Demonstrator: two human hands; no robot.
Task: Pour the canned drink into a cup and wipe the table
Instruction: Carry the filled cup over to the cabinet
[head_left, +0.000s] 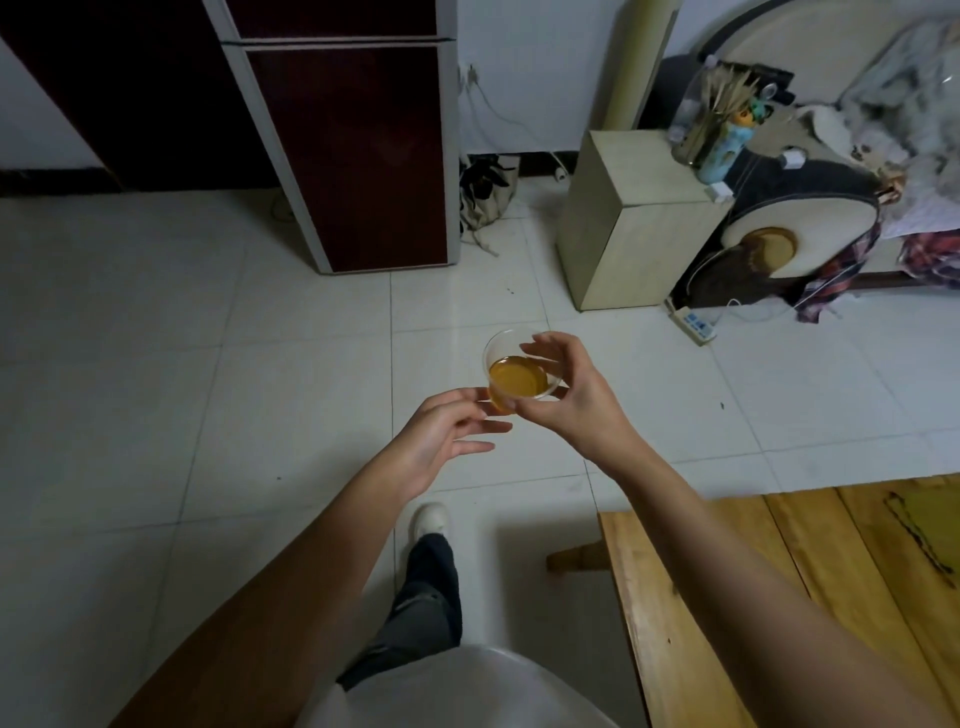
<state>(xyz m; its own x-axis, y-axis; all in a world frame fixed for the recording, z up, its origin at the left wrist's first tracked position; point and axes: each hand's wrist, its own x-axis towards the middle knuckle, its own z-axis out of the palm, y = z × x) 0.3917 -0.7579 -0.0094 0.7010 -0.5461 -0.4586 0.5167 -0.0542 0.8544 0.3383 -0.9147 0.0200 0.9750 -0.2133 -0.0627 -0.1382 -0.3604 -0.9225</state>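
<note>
We keep the cup (517, 371) level: right hand (569, 395) pinches its rim, left hand (441, 436) relaxed, fingertips touching near side.

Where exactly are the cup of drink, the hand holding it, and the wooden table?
clear cup (519, 382): head view, on the amber drink inside it.
right hand (574, 395): head view, on the back of the hand.
wooden table (769, 597): head view, on a bare plank of its top.

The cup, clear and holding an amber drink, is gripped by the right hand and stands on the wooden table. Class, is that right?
Not quite. The head view shows the cup held by the right hand in the air above the tiled floor, not standing on the wooden table.
</note>
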